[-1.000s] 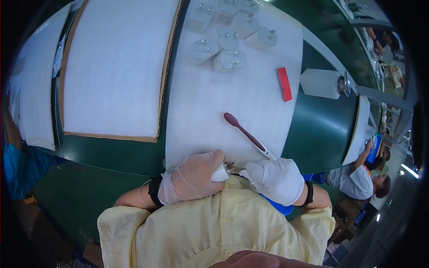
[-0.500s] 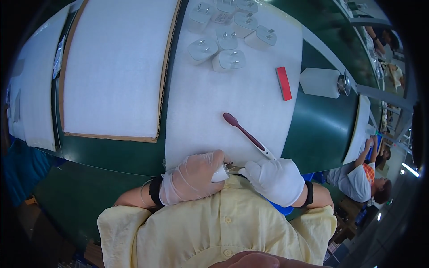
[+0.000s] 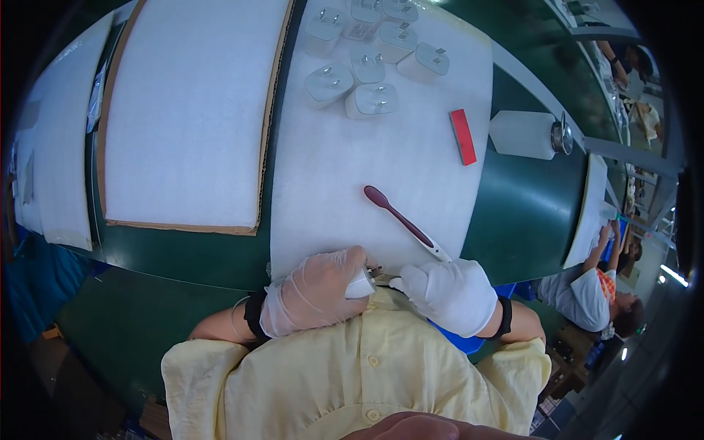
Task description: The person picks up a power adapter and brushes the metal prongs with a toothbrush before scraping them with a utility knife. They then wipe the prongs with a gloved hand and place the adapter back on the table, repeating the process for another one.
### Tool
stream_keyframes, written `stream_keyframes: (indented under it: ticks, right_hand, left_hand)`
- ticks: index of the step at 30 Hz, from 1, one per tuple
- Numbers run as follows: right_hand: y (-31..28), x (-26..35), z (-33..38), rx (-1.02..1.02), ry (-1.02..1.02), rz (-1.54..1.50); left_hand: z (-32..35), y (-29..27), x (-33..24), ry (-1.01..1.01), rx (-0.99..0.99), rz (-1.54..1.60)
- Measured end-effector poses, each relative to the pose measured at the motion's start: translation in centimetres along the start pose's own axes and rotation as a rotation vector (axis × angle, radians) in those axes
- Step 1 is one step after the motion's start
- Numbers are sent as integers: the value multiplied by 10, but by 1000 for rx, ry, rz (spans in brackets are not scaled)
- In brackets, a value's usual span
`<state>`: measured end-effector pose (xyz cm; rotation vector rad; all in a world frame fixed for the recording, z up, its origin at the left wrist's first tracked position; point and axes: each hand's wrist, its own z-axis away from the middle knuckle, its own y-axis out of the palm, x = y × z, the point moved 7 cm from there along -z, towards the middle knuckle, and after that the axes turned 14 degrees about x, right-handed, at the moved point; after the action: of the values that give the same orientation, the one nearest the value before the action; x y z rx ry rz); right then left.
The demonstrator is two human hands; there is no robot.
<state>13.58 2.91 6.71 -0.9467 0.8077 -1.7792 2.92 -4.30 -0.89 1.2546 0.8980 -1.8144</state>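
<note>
My left hand (image 3: 319, 292), in a thin translucent glove, is closed round a white plug charger (image 3: 358, 286) held close to my chest. The charger's metal-looking end points right. My right hand (image 3: 451, 295), in a white glove, has its fingers curled together just right of that end; a thin piece shows between them, too small to make out. A toothbrush-shaped stick (image 3: 400, 218) with a dark red handle and white neck runs down to the right hand. Its lower end is hidden there, and I cannot tell whether the hand grips it.
Several white plug chargers (image 3: 372, 100) stand prongs up on the white foam mat (image 3: 323, 169). A red strip (image 3: 463, 137) lies at its right side. Beyond is a translucent bottle (image 3: 523, 135) on the green table (image 3: 513, 213). A foam-lined cardboard tray (image 3: 183, 117) lies left. Other people work at far right.
The view has shifted very slightly, moving the things on the mat a little to the left in the picture. Both hands keep nearly the same pose.
</note>
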Motion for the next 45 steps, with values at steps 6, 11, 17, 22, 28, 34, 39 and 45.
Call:
stream_keyframes:
  ticks: [6, 11, 17, 22, 28, 34, 39, 45]
  right_hand:
    - [2, -1, 2, 11, 31, -9]
    - [-1, 0, 0, -6, 19, -28]
    - [-1, 0, 1, -3, 27, 3]
    - [0, 0, 2, 14, 29, -15]
    - [0, 0, 2, -21, 44, -47]
    - [2, 0, 1, 1, 49, -24]
    - [0, -1, 2, -7, 53, -60]
    - [-1, 0, 1, 1, 53, -54]
  left_hand:
    - [1, 0, 1, -13, 3, 20]
    - [0, 0, 2, -18, 3, 22]
    - [0, 1, 0, -19, -1, 29]
    - [1, 0, 0, -14, -8, 9]
    - [0, -1, 0, -39, 8, 27]
    - [1, 1, 4, -22, -7, 38]
    - [0, 0, 2, -28, -6, 31]
    - [0, 0, 2, -51, 4, 48]
